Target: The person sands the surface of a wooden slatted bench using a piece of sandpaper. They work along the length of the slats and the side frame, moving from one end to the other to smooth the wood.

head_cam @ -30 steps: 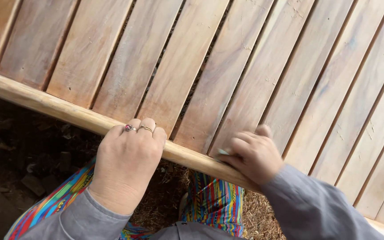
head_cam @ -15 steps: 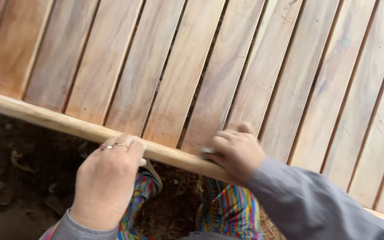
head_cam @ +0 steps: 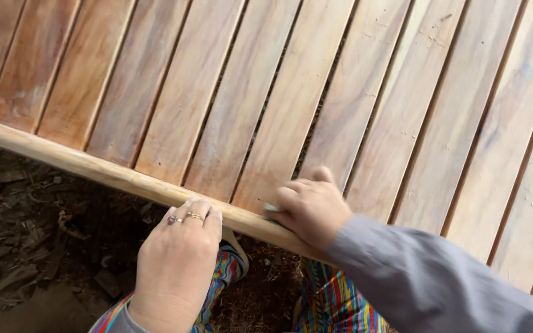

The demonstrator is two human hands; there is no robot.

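**A:** What did the head view show of the hands?

**B:** The left hand [head_cam: 177,268] lay knuckles up with its fingertips curled over the near edge of a rounded wooden rail [head_cam: 94,169]. It pressed on the rail more than it gripped it. Two rings [head_cam: 183,217] sat on its fingers.

**A:** And the other one?

**B:** The right hand [head_cam: 313,206] was curled tight, fingers folded in on a small pale piece [head_cam: 270,208], maybe a scrap of sandpaper, pinched against the top of the same rail. Only a corner of it showed past the fingertips, so I could not tell its kind for sure.

**A:** Where did the rail run?

**B:** Slanting from upper left down toward the right, along the near ends of a row of reddish wooden slats [head_cam: 291,98] with narrow gaps between them. A grey sleeve [head_cam: 427,283] covered the right arm. Below the rail were dark wood chips on the ground [head_cam: 26,216] and striped, many-coloured cloth [head_cam: 334,308] by the person's legs.
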